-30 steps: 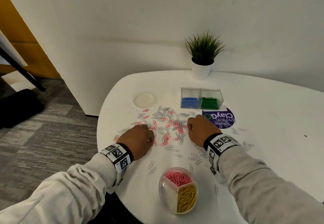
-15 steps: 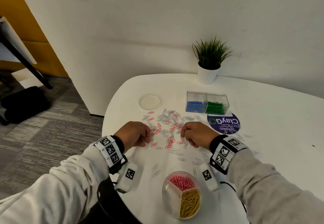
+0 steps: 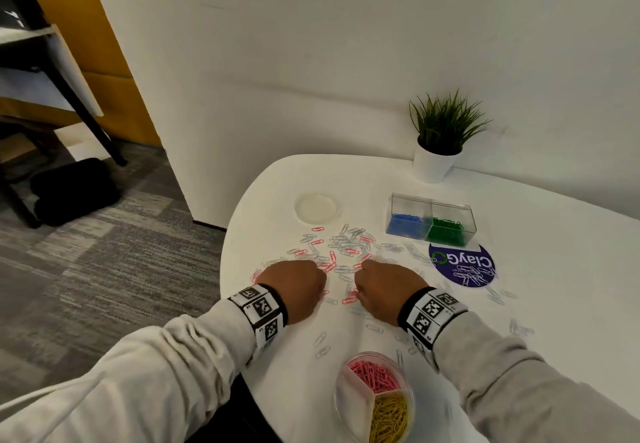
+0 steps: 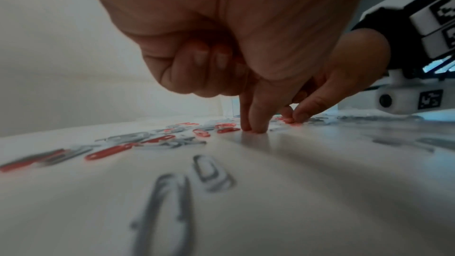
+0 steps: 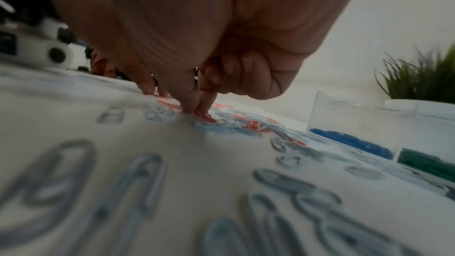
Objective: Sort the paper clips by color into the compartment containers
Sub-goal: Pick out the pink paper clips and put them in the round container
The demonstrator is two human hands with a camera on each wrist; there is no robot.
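From the head view, my left hand (image 3: 294, 281) and right hand (image 3: 388, 285) sit knuckles-up on the white table (image 3: 554, 269), side by side at the near edge of the scattered paper clips (image 3: 346, 248). The loose pink and pale clips lie just ahead of both sets of knuckles. The round tub (image 3: 375, 397) with the pink section is behind my wrists, toward me — a little nearer the right.

From the left wrist view, my outer fingers are curled into the palm while two fingertips (image 4: 256, 124) point straight down onto the table beside a pink clip (image 4: 229, 129). That clip's long side runs across my fingers. I cannot tell whether anything is actually caught between them.

From the right wrist view, the same shape: thumb and fingertip (image 5: 189, 102) pressed together on a pink clip (image 5: 204, 116) at the pile's edge — I judge it pinched. The blue-and-green box (image 5: 369, 124) stands well off to the right.
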